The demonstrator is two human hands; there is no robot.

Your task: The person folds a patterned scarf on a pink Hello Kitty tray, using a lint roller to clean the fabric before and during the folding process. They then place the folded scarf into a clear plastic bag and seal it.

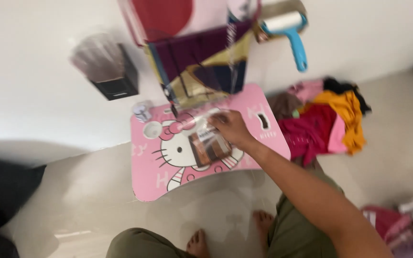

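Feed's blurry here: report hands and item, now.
Right hand on clear packet, atop pink lap table. Left hand not in view. Small jar at table's far corner, clear of the packet.

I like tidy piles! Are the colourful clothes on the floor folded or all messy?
Messy: the clothes lie crumpled in a loose heap beside the pink table.

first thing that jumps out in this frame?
The pink lap table with a cartoon cat print, mid-frame on the pale floor. The right hand rests on a clear packet with a brown item lying on the tabletop. To the right of the table, a bright heap of clothes sits by the wall, a blue lint roller above it.
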